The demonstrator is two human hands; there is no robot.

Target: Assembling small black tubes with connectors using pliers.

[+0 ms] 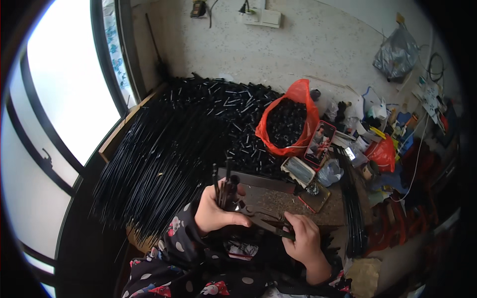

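My left hand [210,217] is closed around a small bundle of black rods [227,192], which stand upright out of the fist; a round black end shows beside the fingers. My right hand [306,240] grips the handles of a pair of pliers [267,226]. The metal jaws point left and reach the bundle just above my left thumb. What exactly lies between the jaws is too dark to tell. Both hands are over the near edge of a worktable [268,198], in front of a grey metal strip [258,183].
Long thin black rods [149,174] cover the table's left side. Short black pieces [233,99] are heaped behind. A red plastic bag [263,131] of small black parts stands at the back, beside a phone [320,143] and a small tray [298,170]. Another rod bundle [352,213] lies right.
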